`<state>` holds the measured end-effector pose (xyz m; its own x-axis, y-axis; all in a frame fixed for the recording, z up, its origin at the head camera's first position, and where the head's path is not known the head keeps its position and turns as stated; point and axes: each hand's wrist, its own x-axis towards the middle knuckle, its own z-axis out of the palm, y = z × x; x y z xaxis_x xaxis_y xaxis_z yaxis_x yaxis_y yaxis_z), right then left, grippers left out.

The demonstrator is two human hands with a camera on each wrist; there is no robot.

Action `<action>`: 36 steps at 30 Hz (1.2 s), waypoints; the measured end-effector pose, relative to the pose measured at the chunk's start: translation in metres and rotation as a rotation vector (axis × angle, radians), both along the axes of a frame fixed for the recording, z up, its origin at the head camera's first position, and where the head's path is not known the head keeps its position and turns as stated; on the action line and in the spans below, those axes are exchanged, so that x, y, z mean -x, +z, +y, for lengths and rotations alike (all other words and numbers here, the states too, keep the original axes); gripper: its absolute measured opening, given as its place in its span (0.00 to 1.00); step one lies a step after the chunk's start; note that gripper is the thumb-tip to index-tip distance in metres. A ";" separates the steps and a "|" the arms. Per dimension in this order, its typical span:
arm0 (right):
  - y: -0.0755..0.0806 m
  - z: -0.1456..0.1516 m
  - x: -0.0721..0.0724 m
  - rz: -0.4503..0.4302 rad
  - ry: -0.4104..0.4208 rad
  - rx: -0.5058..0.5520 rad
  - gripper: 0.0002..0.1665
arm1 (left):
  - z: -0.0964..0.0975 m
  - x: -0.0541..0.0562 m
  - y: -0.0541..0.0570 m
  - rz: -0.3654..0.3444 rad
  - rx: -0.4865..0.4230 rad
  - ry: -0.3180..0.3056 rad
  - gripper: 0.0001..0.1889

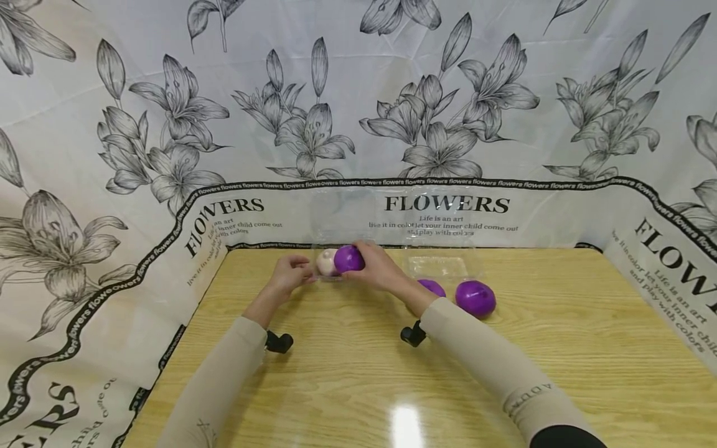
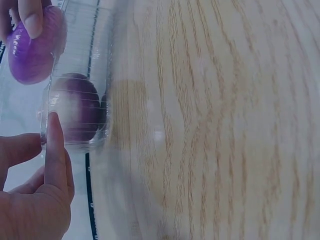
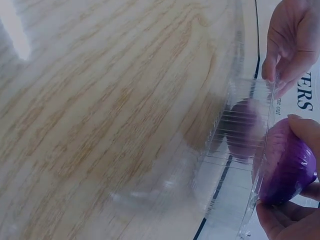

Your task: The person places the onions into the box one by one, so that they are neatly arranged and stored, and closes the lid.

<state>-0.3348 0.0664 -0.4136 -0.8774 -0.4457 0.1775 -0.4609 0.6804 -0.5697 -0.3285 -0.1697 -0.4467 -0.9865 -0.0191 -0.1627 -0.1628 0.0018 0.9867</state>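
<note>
A right hand (image 1: 381, 267) grips a purple onion (image 1: 348, 259) over a clear box (image 2: 80, 60).
Head view: both forearms (image 1: 487, 354) reach forward; a pale-ended onion (image 1: 326, 263) sits in the box. Left wrist: the left hand (image 2: 47, 200) pinches the box's edge between thumb and forefinger. Right wrist: the right hand curls round the purple onion beside that edge.

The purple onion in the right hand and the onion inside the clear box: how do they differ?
The held onion is gripped by the right hand, while the boxed onion sits inside the clear box. In the head view, the held onion shows purple, the boxed onion a pale side. Both are roundish, and both show purple in the wrist views.
</note>
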 end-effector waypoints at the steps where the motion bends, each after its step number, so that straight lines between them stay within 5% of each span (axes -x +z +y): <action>1: -0.001 0.000 0.001 -0.005 -0.004 -0.001 0.46 | 0.000 0.000 0.000 0.000 0.002 -0.001 0.25; 36: -0.006 0.002 0.017 -0.019 -0.118 -0.111 0.46 | 0.000 -0.002 0.002 -0.004 0.015 -0.018 0.24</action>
<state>-0.3514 0.0684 -0.4200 -0.9277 -0.3549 0.1159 -0.3636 0.7884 -0.4963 -0.3261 -0.1698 -0.4450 -0.9860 -0.0038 -0.1666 -0.1667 0.0191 0.9858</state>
